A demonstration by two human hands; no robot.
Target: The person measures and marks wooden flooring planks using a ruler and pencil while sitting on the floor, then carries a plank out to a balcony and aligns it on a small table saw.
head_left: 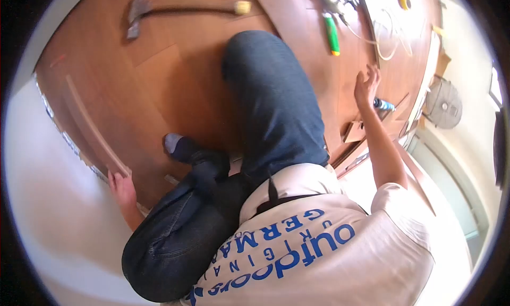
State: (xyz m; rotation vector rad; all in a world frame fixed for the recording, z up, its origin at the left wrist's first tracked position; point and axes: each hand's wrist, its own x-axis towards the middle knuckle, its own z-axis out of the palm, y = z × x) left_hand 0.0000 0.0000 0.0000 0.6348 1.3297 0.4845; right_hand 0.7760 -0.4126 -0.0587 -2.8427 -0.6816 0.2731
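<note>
From the head view, I see a left hand (122,190) pinching a wood strip (91,123).
The strip runs beside the white wall (58,210), near end between its fingers; the right hand (367,88) is empty, loosely curled; a hammer (186,10) lies ahead.

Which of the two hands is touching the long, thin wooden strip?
The left hand, with its fingers at the near end of the strip. The right hand is well apart from it, at the picture's right.
</note>
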